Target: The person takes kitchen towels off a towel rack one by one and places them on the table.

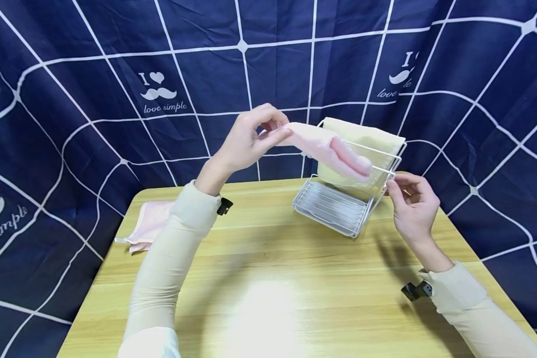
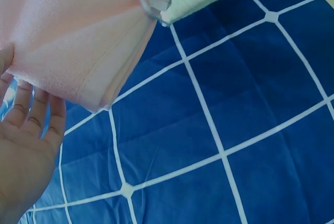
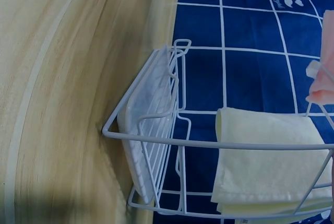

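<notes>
My left hand [image 1: 256, 135] pinches one end of a folded pink towel [image 1: 313, 141] between thumb and fingers. The towel's far end lies against the upper bars of a white wire rack [image 1: 328, 208], its fold showing a deeper pink. In the left wrist view the fingers [image 2: 37, 114] are under the towel's lower edge. My right hand [image 1: 413, 206] grips the right side of the rack near the end of a bar. A pale yellow towel [image 3: 269, 166] hangs over the rack's rear bar, behind the pink one.
Another pink towel [image 1: 151, 223] lies folded on the wooden table [image 1: 232, 278], at the left edge beside my left sleeve. A shallow white tray [image 3: 141, 114] sits in the rack's base. Behind the table hangs a dark blue curtain [image 1: 206, 30] with white lines.
</notes>
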A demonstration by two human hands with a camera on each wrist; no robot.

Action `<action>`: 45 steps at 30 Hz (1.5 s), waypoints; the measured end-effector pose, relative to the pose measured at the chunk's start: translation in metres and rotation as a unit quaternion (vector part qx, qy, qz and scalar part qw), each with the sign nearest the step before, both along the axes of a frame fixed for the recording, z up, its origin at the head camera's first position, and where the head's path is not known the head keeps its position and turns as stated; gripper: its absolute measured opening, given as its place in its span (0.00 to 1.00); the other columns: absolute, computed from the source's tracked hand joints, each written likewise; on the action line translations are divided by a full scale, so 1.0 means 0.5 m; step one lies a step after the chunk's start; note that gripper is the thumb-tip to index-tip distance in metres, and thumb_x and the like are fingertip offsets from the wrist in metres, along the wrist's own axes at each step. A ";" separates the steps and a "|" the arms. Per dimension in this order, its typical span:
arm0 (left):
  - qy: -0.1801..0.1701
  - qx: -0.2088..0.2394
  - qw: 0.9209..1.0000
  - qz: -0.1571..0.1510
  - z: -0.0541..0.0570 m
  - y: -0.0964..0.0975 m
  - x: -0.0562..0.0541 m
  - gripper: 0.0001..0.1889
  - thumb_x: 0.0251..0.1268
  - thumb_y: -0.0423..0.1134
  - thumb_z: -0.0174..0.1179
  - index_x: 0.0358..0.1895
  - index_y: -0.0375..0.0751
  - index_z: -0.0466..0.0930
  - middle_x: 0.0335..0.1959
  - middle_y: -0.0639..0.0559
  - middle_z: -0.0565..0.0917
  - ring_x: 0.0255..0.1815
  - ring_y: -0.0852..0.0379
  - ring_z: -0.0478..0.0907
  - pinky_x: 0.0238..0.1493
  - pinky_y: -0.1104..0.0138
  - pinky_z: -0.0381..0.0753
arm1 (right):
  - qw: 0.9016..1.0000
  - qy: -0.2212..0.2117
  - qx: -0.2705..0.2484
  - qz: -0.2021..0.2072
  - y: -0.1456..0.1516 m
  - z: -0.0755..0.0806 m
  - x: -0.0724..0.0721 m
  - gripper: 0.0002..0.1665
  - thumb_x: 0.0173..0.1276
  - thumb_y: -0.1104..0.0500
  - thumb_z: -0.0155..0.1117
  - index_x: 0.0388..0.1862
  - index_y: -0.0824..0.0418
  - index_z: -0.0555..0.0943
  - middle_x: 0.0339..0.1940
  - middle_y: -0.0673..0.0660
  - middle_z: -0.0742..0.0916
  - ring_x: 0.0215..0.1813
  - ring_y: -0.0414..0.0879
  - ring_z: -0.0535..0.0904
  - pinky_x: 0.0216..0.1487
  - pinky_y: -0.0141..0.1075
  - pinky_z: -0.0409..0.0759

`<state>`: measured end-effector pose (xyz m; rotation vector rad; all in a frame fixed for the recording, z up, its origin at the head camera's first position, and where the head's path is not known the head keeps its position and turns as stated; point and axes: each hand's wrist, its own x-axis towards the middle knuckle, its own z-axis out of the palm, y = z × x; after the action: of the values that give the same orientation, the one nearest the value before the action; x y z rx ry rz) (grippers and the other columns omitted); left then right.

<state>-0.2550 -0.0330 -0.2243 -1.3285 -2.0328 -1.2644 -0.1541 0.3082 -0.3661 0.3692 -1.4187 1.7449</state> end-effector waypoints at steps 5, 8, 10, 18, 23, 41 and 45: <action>0.010 0.005 1.000 0.013 0.003 -0.023 0.000 0.05 0.70 0.31 0.69 0.42 0.31 0.85 0.34 0.42 0.82 0.37 0.55 0.76 0.44 0.70 0.77 | 1.000 0.000 0.001 0.000 -0.001 0.000 0.000 0.09 0.65 0.83 0.63 0.44 0.82 0.82 0.33 0.55 0.91 0.30 0.42 0.86 0.34 0.27 0.84; 0.015 0.003 1.000 0.022 0.002 -0.036 0.001 0.05 0.70 0.31 0.69 0.42 0.31 0.85 0.35 0.42 0.84 0.37 0.55 0.77 0.45 0.71 0.79 | 1.000 -0.001 0.002 0.000 0.000 -0.001 0.000 0.09 0.65 0.83 0.63 0.44 0.82 0.81 0.34 0.55 0.91 0.30 0.41 0.87 0.35 0.26 0.84; 0.015 0.004 1.000 0.027 0.002 -0.045 0.002 0.05 0.69 0.31 0.69 0.42 0.31 0.85 0.36 0.41 0.84 0.38 0.55 0.77 0.46 0.70 0.80 | 1.000 -0.002 0.001 0.000 0.000 -0.001 -0.001 0.09 0.65 0.83 0.63 0.44 0.82 0.81 0.34 0.55 0.91 0.30 0.41 0.87 0.35 0.26 0.84; 0.012 0.010 0.999 0.041 0.008 -0.072 0.008 0.06 0.69 0.31 0.69 0.42 0.31 0.85 0.36 0.41 0.84 0.38 0.56 0.77 0.46 0.68 0.80 | 1.000 -0.001 -0.005 0.001 0.001 -0.001 -0.003 0.09 0.64 0.83 0.63 0.44 0.82 0.81 0.34 0.55 0.91 0.30 0.42 0.86 0.34 0.26 0.84; 0.014 0.010 0.999 0.047 0.009 -0.086 0.011 0.05 0.69 0.31 0.69 0.42 0.31 0.86 0.36 0.41 0.85 0.38 0.57 0.77 0.46 0.70 0.80 | 1.000 0.002 -0.009 0.002 0.001 0.001 -0.003 0.09 0.64 0.84 0.63 0.44 0.84 0.80 0.34 0.55 0.91 0.30 0.42 0.87 0.34 0.26 0.84; 0.042 -0.006 0.996 0.083 -0.017 -0.140 0.011 0.03 0.68 0.30 0.70 0.38 0.33 0.85 0.32 0.42 0.83 0.34 0.60 0.72 0.37 0.74 0.67 | 1.000 -0.002 -0.005 0.001 0.000 0.000 -0.004 0.10 0.64 0.83 0.63 0.44 0.80 0.83 0.34 0.55 0.91 0.30 0.41 0.87 0.34 0.27 0.84; 0.026 -0.021 0.995 0.094 -0.040 -0.158 0.013 0.03 0.68 0.30 0.70 0.38 0.33 0.85 0.30 0.43 0.81 0.33 0.60 0.70 0.34 0.73 0.64 | 1.000 0.001 -0.005 0.003 0.000 -0.001 -0.006 0.10 0.64 0.84 0.63 0.43 0.80 0.83 0.34 0.56 0.91 0.30 0.42 0.87 0.35 0.27 0.84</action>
<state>-0.2484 -0.1122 -0.2444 -1.1435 -2.1043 -1.0984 -0.1569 0.3082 -0.3666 0.3699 -1.4085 1.7551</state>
